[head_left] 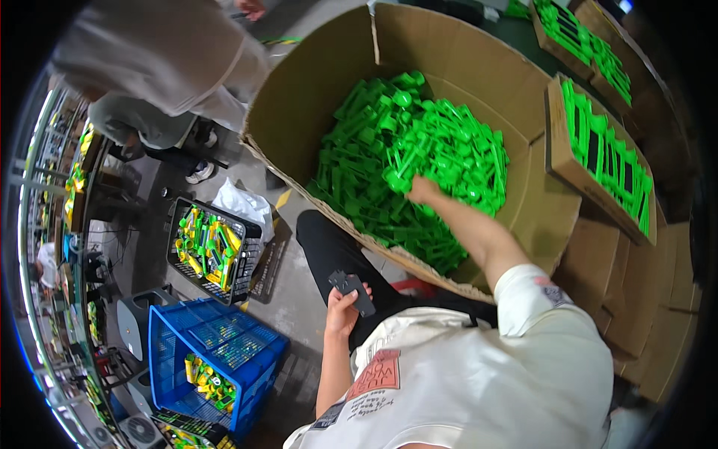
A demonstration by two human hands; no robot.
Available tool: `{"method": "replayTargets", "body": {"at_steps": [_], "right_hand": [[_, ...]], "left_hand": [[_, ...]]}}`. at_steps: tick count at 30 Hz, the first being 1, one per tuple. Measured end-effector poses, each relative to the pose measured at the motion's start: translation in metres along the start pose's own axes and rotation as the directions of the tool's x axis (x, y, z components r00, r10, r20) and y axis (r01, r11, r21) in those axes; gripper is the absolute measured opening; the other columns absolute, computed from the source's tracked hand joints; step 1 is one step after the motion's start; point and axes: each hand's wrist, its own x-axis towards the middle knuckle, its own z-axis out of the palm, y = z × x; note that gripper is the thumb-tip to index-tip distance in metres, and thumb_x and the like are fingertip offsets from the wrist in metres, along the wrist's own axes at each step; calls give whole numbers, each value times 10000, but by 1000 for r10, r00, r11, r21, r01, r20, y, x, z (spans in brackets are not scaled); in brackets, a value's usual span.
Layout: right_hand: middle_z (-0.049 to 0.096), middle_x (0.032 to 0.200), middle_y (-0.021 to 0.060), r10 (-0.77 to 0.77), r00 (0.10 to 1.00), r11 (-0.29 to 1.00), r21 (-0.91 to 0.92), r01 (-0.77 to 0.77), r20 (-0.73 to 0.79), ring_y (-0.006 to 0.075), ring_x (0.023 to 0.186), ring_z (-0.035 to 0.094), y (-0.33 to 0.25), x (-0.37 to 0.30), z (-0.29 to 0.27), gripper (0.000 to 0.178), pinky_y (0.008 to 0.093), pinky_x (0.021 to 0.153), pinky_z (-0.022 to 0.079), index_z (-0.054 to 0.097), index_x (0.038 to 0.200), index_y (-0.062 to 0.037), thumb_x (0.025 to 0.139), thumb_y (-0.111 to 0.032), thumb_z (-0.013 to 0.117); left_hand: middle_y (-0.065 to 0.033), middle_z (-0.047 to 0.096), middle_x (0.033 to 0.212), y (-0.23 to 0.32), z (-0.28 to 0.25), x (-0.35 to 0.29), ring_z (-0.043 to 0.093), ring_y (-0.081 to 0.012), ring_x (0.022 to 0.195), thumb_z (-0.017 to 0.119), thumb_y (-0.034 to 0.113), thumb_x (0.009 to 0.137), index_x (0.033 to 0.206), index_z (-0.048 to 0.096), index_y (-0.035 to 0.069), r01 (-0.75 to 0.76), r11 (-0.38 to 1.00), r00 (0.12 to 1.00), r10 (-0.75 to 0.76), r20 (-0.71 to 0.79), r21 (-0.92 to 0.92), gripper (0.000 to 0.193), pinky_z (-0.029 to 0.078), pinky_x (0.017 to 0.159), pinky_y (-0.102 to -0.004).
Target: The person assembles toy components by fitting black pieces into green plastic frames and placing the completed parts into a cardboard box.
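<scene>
My left hand (343, 310) is closed around several flat black plastic pieces (362, 300), held over my dark trouser leg. My right arm reaches over the near wall of a large cardboard bin (535, 161). Inside it lies a deep heap of bright green plastic parts (449, 153), long-handled with rounded ends. At the middle of the heap my right hand (424, 191) has its fingers closed at a green plastic part (398, 180). Its fingertips are partly hidden among the pieces.
Right of the bin, a cardboard tray (557, 138) holds green and black parts in rows. To the left stand a black crate (250, 258) and a blue crate (247, 322) with yellow and green pieces. Another person (161, 52) stands at the upper left.
</scene>
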Motion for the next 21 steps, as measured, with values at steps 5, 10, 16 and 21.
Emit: {"method": "replayTargets", "body": {"at_steps": [5, 10, 16, 21], "right_hand": [[620, 1074, 216, -39, 972, 999, -9, 38, -230, 364, 956, 637, 8, -5, 51, 476, 458, 827, 525, 481, 1143, 20, 753, -179, 669], [611, 1046, 267, -166, 983, 980, 94, 173, -77, 428, 966, 608, 22, -4, 50, 496, 497, 819, 498, 415, 1204, -45, 769, -141, 634], [661, 983, 195, -219, 976, 975, 22, 220, -6, 396, 913, 628, 52, 11, 97, 256, 485, 785, 504, 637, 940, -90, 706, -192, 653], [627, 971, 285, -304, 950, 929, 199, 311, -67, 458, 924, 604, 18, 14, 72, 268, 511, 781, 489, 551, 990, -19, 740, -110, 588]], "left_hand": [[-58, 599, 844, -2, -3, 10, 648, -231, 742, 706, -14, 744, 1103, 528, 50, -43, 998, 999, 44, 22, -47, 406, 567, 679, -371], [-71, 589, 866, 1, 1, 8, 645, -239, 732, 707, 1, 755, 1119, 501, 60, -87, 993, 996, 88, 8, -77, 422, 563, 661, -375], [-87, 597, 903, -2, -3, 16, 648, -256, 752, 704, 16, 773, 1157, 475, 63, -34, 996, 999, 37, 34, -77, 449, 556, 692, -373], [-99, 611, 891, 1, 3, 16, 649, -252, 753, 701, 19, 780, 1174, 471, 48, -41, 999, 999, 42, 26, -15, 456, 551, 692, -377]]}}
